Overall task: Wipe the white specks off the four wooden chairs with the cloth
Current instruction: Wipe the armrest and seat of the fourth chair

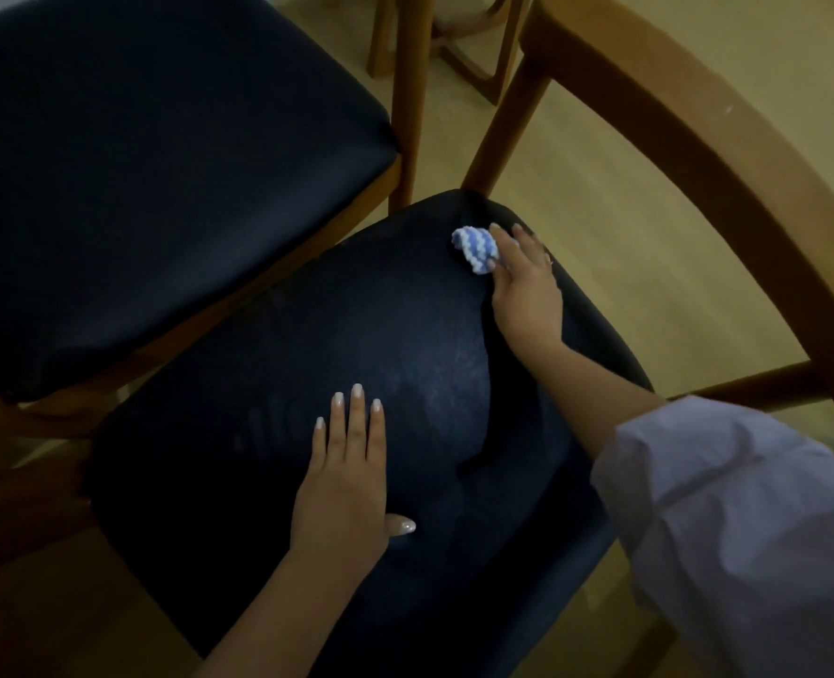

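Lying flat on the black padded seat [283, 345] of the near brown wooden chair [503, 124], the left hand [344, 482] has its fingers straight and close together, thumb out sideways. Well apart from it, at the seat's far right corner, the right hand [527, 281] pinches a small bunched blue-and-white striped cloth [476, 248] that rests on the cushion. The cloth sticks out left of the fingertips, its long axis running diagonally from far left to near right. A second wooden chair [136, 163] with a black seat stands just beside on the left. More chair legs [473, 66] stand beyond on the pale wooden floor [601, 212]. The near chair's curved backrest [698, 154] arcs along the right, above a white sleeve [747, 530].
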The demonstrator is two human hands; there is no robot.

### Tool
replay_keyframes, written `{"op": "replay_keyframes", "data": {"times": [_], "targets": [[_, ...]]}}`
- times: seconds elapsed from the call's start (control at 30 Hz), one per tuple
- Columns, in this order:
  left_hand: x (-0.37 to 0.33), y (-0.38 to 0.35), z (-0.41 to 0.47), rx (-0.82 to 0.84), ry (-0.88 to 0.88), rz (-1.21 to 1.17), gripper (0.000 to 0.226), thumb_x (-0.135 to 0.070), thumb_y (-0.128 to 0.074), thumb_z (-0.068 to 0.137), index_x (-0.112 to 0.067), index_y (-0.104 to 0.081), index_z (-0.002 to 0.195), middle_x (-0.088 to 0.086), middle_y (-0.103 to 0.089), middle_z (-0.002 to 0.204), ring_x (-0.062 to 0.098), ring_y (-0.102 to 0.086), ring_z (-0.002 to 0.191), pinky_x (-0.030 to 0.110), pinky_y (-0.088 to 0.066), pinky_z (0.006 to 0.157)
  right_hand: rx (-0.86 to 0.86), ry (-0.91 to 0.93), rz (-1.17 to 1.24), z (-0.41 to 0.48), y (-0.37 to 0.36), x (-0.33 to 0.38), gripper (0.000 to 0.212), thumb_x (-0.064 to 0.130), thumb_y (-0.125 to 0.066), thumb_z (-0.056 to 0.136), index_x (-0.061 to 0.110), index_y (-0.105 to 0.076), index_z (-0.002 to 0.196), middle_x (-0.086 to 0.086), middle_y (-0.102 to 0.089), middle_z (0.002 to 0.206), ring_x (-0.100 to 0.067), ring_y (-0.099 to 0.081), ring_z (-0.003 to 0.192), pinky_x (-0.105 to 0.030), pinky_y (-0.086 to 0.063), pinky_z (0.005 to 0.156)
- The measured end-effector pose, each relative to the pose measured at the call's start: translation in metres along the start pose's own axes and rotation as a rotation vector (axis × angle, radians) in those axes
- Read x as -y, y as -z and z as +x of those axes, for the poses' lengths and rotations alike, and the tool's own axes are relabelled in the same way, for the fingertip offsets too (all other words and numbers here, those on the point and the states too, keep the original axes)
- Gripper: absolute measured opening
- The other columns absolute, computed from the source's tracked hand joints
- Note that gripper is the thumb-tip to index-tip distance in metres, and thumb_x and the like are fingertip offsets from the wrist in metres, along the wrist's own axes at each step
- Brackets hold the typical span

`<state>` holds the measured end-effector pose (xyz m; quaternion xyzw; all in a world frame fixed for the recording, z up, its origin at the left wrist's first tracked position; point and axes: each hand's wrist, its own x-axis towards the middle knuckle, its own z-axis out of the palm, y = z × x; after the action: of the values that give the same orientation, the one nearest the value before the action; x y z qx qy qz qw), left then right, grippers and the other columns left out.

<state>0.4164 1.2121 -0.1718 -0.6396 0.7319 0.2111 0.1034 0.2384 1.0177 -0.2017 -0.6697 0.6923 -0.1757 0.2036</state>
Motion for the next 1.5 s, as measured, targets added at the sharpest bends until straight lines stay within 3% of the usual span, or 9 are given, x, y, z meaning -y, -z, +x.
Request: {"op": "replay_keyframes", "data": {"times": [0.1, 0.27, 0.53, 0.67, 0.73, 1.13, 1.3, 1.37, 1.5], "targets": [[0.001, -0.006, 0.0, 0.023, -0.01, 0.078, 0.137, -0.074, -0.07, 0.052, 0.008, -0.01, 0.144, 0.031, -0.006, 0.151, 0.044, -0.012, 0.139, 0.051, -0.024, 0.111, 0.009, 0.039, 0.029, 0.022, 0.0, -0.008, 0.044, 0.023, -0.043, 0.101, 0.029, -0.04, 0.145, -0.002, -0.033, 0.154, -0.022, -0.027, 0.143, -0.044, -0.03, 0.114], [0.004, -0.014, 0.0, 0.037, 0.022, 0.053, 0.134, -0.07, -0.079, 0.031, 0.009, -0.043, 0.133, 0.031, -0.038, 0.14, 0.045, -0.041, 0.127, 0.055, -0.043, 0.096, 0.056, 0.115, 0.026, 0.035, 0.003, -0.019, 0.043, 0.027, -0.044, 0.101, 0.03, -0.041, 0.143, -0.001, -0.035, 0.152, -0.021, -0.036, 0.137, -0.044, -0.036, 0.11], [0.006, -0.014, 0.0, 0.015, 0.001, 0.023, 0.133, -0.07, -0.078, 0.036, 0.009, -0.039, 0.136, 0.031, -0.035, 0.142, 0.045, -0.038, 0.129, 0.054, -0.04, 0.099, 0.099, 0.107, -0.028, -0.015, 0.018, -0.02, 0.046, 0.027, -0.043, 0.102, 0.029, -0.036, 0.147, -0.001, -0.026, 0.157, -0.017, -0.015, 0.147, -0.04, -0.024, 0.116], [0.003, -0.007, -0.003, 0.039, 0.013, 0.015, 0.125, -0.071, -0.057, 0.072, -0.002, 0.02, 0.141, 0.02, 0.026, 0.149, 0.035, 0.016, 0.141, 0.044, -0.001, 0.117, 0.095, 0.076, 0.002, -0.063, 0.02, -0.023, 0.045, 0.027, -0.044, 0.101, 0.029, -0.037, 0.146, 0.002, -0.027, 0.157, -0.014, -0.013, 0.147, -0.037, -0.031, 0.109], [0.002, -0.004, -0.007, 0.099, 0.041, 0.038, 0.115, -0.071, -0.045, 0.081, -0.005, 0.034, 0.134, 0.016, 0.039, 0.144, 0.031, 0.028, 0.138, 0.042, 0.006, 0.117, 0.094, 0.052, 0.022, -0.088, 0.02, -0.022, 0.044, 0.027, -0.045, 0.101, 0.031, -0.039, 0.145, 0.005, -0.028, 0.156, -0.012, -0.013, 0.147, -0.036, -0.035, 0.105], [0.003, 0.026, -0.07, 0.195, 0.145, 0.105, 0.09, -0.063, -0.024, 0.093, -0.001, 0.014, 0.146, 0.015, 0.016, 0.156, 0.027, 0.012, 0.144, 0.04, 0.005, 0.117, 0.377, -0.073, -0.092, -0.202, 0.043, 0.001, 0.044, 0.025, -0.038, 0.104, 0.034, -0.034, 0.146, 0.005, -0.024, 0.158, -0.016, -0.015, 0.147, -0.036, -0.037, 0.105], [0.014, 0.082, -0.103, 0.092, 0.147, 0.091, 0.085, -0.061, -0.017, 0.094, -0.001, 0.011, 0.147, 0.014, 0.012, 0.157, 0.026, 0.01, 0.145, 0.039, 0.006, 0.116, 0.296, -0.042, -0.051, -0.217, 0.087, 0.041, 0.043, 0.028, -0.038, 0.103, 0.035, -0.036, 0.146, 0.007, -0.03, 0.155, -0.013, -0.021, 0.145, -0.035, -0.038, 0.104], [0.019, 0.108, -0.116, 0.035, 0.132, 0.091, 0.087, -0.066, -0.003, 0.09, -0.001, 0.01, 0.147, 0.013, 0.011, 0.157, 0.026, 0.009, 0.145, 0.039, 0.005, 0.117, 0.259, -0.014, -0.034, -0.218, 0.112, 0.063, 0.043, 0.028, -0.038, 0.103, 0.035, -0.037, 0.145, 0.009, -0.031, 0.155, -0.011, -0.022, 0.145, -0.034, -0.038, 0.104], [0.024, 0.165, -0.142, -0.093, 0.095, 0.077, 0.136, -0.071, 0.049, 0.041, -0.002, 0.002, 0.149, 0.013, 0.002, 0.158, 0.027, 0.003, 0.146, 0.039, 0.003, 0.116, 0.192, 0.066, -0.01, -0.218, 0.17, 0.112, 0.042, 0.03, -0.039, 0.103, 0.036, -0.037, 0.145, 0.011, -0.031, 0.154, -0.01, -0.026, 0.143, -0.03, -0.038, 0.103]]}}
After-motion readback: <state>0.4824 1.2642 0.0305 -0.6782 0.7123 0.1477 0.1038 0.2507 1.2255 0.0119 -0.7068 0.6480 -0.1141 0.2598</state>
